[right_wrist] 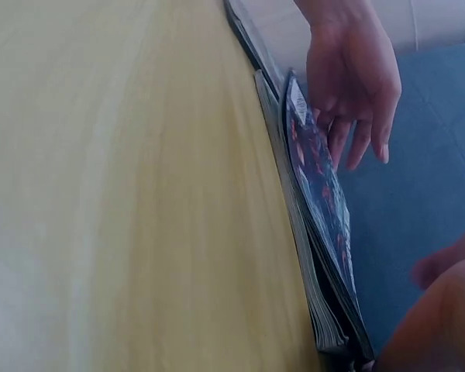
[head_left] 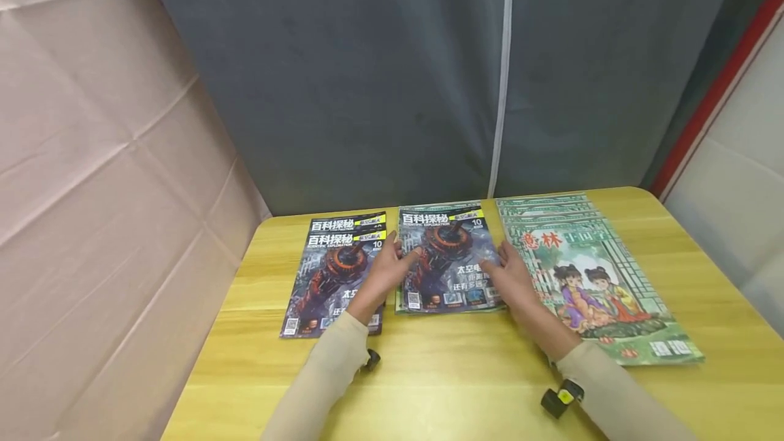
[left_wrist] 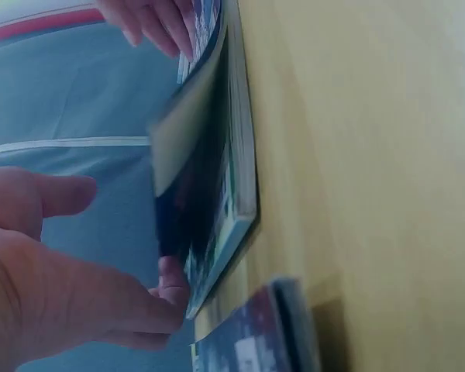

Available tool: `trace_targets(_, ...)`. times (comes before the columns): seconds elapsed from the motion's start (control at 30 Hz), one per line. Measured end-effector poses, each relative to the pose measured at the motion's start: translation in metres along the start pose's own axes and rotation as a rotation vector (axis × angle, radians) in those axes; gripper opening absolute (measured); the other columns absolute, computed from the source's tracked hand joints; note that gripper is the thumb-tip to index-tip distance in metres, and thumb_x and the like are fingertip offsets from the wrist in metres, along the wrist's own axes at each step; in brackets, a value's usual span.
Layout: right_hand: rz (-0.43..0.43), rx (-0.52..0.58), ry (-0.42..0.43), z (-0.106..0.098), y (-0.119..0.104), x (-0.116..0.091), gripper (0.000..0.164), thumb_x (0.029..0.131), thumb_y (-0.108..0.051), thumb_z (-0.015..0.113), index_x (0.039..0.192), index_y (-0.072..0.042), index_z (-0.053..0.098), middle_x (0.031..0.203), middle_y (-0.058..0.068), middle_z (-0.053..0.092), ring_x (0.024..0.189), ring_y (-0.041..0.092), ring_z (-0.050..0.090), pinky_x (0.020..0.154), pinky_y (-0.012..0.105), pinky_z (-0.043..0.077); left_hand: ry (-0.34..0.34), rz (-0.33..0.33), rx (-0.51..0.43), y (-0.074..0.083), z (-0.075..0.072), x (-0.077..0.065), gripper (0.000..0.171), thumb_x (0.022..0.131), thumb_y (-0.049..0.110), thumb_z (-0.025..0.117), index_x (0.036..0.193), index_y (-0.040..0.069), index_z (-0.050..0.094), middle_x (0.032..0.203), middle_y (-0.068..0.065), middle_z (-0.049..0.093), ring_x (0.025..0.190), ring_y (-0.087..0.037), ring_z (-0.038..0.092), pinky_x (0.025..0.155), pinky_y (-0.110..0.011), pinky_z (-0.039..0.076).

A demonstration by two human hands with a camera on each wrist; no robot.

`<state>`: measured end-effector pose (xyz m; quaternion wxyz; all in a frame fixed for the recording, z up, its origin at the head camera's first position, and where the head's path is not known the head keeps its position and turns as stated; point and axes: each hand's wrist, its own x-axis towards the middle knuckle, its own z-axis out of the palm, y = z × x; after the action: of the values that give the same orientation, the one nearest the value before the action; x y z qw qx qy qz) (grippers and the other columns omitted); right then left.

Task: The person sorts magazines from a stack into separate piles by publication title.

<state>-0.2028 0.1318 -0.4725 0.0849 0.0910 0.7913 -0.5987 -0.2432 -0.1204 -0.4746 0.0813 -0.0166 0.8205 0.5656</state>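
A dark "Scientific Exploration" magazine lies in the middle, on top of green-covered magazines whose edges stick out around it. My left hand is at its left edge; in the left wrist view the left fingers touch the lifted cover side while the thumb stands apart. At the right edge is my right hand, its thumb held off the cover in the right wrist view. Seen side-on, the dark magazine bows up a little from the pile beneath.
Two more dark magazines overlap at the left. Several green illustrated magazines fan out at the right, near my right forearm. All lie on a yellow wooden table. A grey curtain hangs behind its far edge.
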Motion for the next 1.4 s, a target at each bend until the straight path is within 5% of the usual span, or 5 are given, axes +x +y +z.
trace_targets(0.37,-0.04,-0.09,0.068,0.01,0.003,-0.009,0.082,0.105,-0.014,0.054,0.169,-0.002,0.004,0.175,0.024,0.02,0.161,0.046,0.021,0.134,0.058,0.018,-0.039,-0.023,-0.117,-0.008,0.011,0.004,0.065,0.106,0.009,0.052,0.163,0.001,0.021,0.161,-0.035,0.036,0.148,-0.046,0.041,0.127,-0.059,0.033)
trace_targets(0.5,-0.045,-0.046,0.07,0.009,0.006,-0.016,0.075,0.106,-0.007,0.048,0.168,0.001,0.007,0.173,0.026,0.022,0.159,0.048,0.026,0.13,0.058,0.031,-0.085,-0.021,-0.232,-0.012,0.011,0.0,0.058,0.105,0.0,0.042,0.159,0.009,0.022,0.146,-0.033,0.05,0.12,-0.037,0.063,0.105,-0.051,0.058)
trace_targets(0.67,0.0,0.065,0.08,0.013,0.015,-0.02,0.069,0.102,0.0,0.042,0.167,0.002,0.017,0.17,0.029,0.027,0.156,0.048,0.032,0.126,0.058,0.037,-0.077,0.02,-0.243,-0.02,0.008,-0.003,0.057,0.1,-0.003,0.041,0.154,0.009,0.027,0.141,-0.027,0.053,0.115,-0.031,0.06,0.094,-0.04,0.057)
trace_targets(1.23,-0.021,0.285,-0.091,0.094,-0.009,-0.04,0.076,0.096,-0.005,0.06,0.166,-0.01,0.03,0.164,0.03,0.039,0.151,0.047,0.041,0.126,0.061,0.036,0.092,-0.059,-0.042,-0.047,-0.089,-0.031,0.059,0.102,0.005,0.043,0.159,0.009,0.029,0.165,-0.021,0.034,0.159,-0.041,0.027,0.133,-0.061,0.019)
trace_targets(1.4,-0.042,0.34,-0.216,0.12,-0.019,-0.046,0.079,0.098,-0.004,0.059,0.168,-0.005,0.021,0.166,0.034,0.031,0.147,0.052,0.044,0.12,0.063,0.043,0.131,-0.077,0.057,-0.053,-0.119,-0.038,0.057,0.103,0.005,0.043,0.158,0.01,0.031,0.153,-0.02,0.048,0.136,-0.036,0.051,0.116,-0.053,0.044)
